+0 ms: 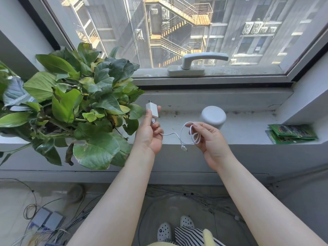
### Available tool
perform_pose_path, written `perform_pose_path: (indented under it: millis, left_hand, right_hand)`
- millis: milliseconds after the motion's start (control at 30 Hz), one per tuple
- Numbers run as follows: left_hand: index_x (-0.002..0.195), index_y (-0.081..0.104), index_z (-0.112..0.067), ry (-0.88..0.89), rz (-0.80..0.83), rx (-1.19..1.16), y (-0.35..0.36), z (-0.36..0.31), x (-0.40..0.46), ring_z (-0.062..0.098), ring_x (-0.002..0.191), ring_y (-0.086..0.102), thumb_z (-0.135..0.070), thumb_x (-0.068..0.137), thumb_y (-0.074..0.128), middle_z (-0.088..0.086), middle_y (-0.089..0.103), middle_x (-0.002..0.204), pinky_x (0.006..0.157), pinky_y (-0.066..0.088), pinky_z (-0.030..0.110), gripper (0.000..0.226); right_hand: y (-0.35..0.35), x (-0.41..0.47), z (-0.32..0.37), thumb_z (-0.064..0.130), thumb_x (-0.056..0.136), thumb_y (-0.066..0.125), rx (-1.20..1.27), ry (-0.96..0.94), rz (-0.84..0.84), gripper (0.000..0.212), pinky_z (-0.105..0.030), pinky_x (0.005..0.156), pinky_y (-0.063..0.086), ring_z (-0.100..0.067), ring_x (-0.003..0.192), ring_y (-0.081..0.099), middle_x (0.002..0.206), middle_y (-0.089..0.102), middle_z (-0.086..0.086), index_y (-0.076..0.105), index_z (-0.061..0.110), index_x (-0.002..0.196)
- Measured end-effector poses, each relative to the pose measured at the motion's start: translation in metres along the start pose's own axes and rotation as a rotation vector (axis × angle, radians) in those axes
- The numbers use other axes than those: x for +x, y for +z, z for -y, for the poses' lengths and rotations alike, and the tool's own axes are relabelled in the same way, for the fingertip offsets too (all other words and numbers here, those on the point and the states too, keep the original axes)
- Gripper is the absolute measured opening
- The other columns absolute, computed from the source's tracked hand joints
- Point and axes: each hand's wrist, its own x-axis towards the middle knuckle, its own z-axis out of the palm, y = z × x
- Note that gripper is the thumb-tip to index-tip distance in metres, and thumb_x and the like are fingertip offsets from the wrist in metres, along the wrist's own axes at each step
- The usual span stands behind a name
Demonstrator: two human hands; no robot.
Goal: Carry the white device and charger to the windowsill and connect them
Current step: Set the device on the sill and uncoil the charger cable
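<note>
The white device (213, 116), a short round cylinder, stands on the windowsill (248, 128) right of centre, with nothing plugged into it that I can see. My left hand (150, 134) holds the white charger plug (152, 110) upright above the sill, prongs pointing up. Its white cable (184, 135) runs right to my right hand (208, 139), which pinches a loop of it just in front of the device. The cable's free connector (184, 148) dangles below the loop.
A large leafy potted plant (71, 107) fills the sill's left side, close to my left hand. Green packets (292, 133) lie at the sill's right end. A window handle (197, 63) sits on the frame behind. Loose wires (53, 226) lie on the floor.
</note>
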Motion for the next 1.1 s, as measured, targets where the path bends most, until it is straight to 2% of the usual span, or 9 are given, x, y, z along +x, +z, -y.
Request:
perform_pose_path:
  millis: [200, 300, 367, 433, 500, 733, 833, 933, 1100]
  left_hand:
    - [0.102, 0.061, -0.021, -0.005, -0.044, 0.045, -0.002, 0.001, -0.002, 0.004, 0.042, 0.033, -0.035, 0.094, 0.049, -0.006, 0.066, 0.109, 0.039, 0.023, 0.009, 0.020]
    - [0.095, 0.062, -0.020, 0.074, -0.100, 0.152, -0.007, -0.001, -0.001, 0.004, 0.038, 0.029, -0.030, 0.096, 0.048, -0.004, 0.064, 0.106, 0.037, 0.019, 0.010, 0.017]
    - [0.091, 0.061, -0.020, 0.159, -0.161, 0.238, -0.012, -0.002, 0.000, 0.005, 0.033, 0.026, -0.026, 0.096, 0.049, -0.003, 0.064, 0.104, 0.035, 0.017, 0.010, 0.014]
    - [0.086, 0.060, -0.023, 0.222, -0.229, 0.327, -0.017, -0.002, 0.001, 0.004, 0.035, 0.024, -0.024, 0.094, 0.051, -0.002, 0.066, 0.104, 0.035, 0.017, 0.012, 0.012]
    - [0.084, 0.061, -0.025, 0.270, -0.281, 0.401, -0.020, -0.002, 0.002, 0.002, 0.043, 0.026, -0.024, 0.093, 0.053, -0.004, 0.067, 0.104, 0.038, 0.019, 0.013, 0.012]
    - [0.107, 0.062, -0.020, 0.257, -0.141, 0.254, 0.000, -0.001, 0.000, 0.003, 0.057, 0.034, -0.018, 0.092, 0.055, -0.010, 0.067, 0.092, 0.043, 0.027, 0.010, 0.017]
    - [0.119, 0.062, -0.016, 0.267, -0.107, 0.292, 0.009, 0.002, -0.001, -0.002, 0.072, 0.048, -0.019, 0.088, 0.061, -0.010, 0.069, 0.100, 0.062, 0.037, 0.015, 0.031]
    - [0.116, 0.061, -0.018, 0.314, -0.103, 0.271, 0.016, 0.007, -0.004, -0.003, 0.088, 0.058, -0.010, 0.084, 0.066, -0.006, 0.067, 0.107, 0.081, 0.042, 0.016, 0.034]
    - [0.118, 0.059, -0.010, 0.383, -0.123, 0.247, 0.017, 0.018, 0.000, -0.008, 0.076, 0.067, 0.001, 0.080, 0.067, -0.004, 0.067, 0.100, 0.066, 0.048, 0.006, 0.041]
  right_hand:
    - [0.015, 0.007, 0.021, 0.014, 0.090, 0.058, -0.119, -0.175, -0.003, 0.019, -0.013, 0.064, 0.037, 0.002, 0.069, 0.052, 0.076, 0.068, 0.010, 0.075, 0.021, 0.084]
    - [0.014, 0.010, 0.030, 0.012, 0.087, 0.062, -0.277, -0.300, -0.063, 0.014, -0.009, 0.062, 0.035, -0.010, 0.065, 0.045, 0.068, 0.055, -0.021, 0.073, 0.018, 0.082]
    - [0.010, 0.012, 0.036, 0.011, 0.086, 0.063, -0.320, -0.376, -0.096, 0.013, -0.011, 0.057, 0.034, -0.015, 0.063, 0.042, 0.067, 0.056, -0.014, 0.072, 0.018, 0.079]
    - [0.007, 0.013, 0.042, 0.008, 0.085, 0.063, -0.263, -0.423, -0.128, 0.011, -0.011, 0.056, 0.036, -0.005, 0.057, 0.048, 0.064, 0.064, 0.005, 0.071, 0.014, 0.080]
    - [0.005, 0.015, 0.047, 0.006, 0.086, 0.062, -0.193, -0.435, -0.173, 0.011, -0.013, 0.052, 0.037, 0.000, 0.051, 0.048, 0.062, 0.064, 0.007, 0.069, 0.014, 0.081]
    - [0.017, 0.011, 0.029, 0.002, 0.089, 0.059, -0.066, -0.218, -0.153, 0.006, -0.017, 0.054, 0.050, -0.007, 0.053, 0.059, 0.071, 0.065, -0.010, 0.065, 0.002, 0.091]
    - [0.020, 0.009, 0.014, 0.004, 0.090, 0.058, 0.169, -0.047, -0.214, 0.007, -0.014, 0.057, 0.053, -0.005, 0.052, 0.061, 0.068, 0.067, -0.006, 0.065, 0.005, 0.090]
    - [0.021, 0.010, 0.001, 0.005, 0.089, 0.060, 0.360, 0.065, -0.259, 0.006, -0.014, 0.054, 0.053, -0.004, 0.051, 0.061, 0.062, 0.070, -0.001, 0.066, 0.007, 0.087]
    - [0.026, 0.017, -0.013, 0.006, 0.088, 0.062, 0.401, 0.109, -0.302, 0.005, -0.013, 0.054, 0.054, -0.004, 0.050, 0.060, 0.060, 0.071, 0.000, 0.066, 0.008, 0.086]
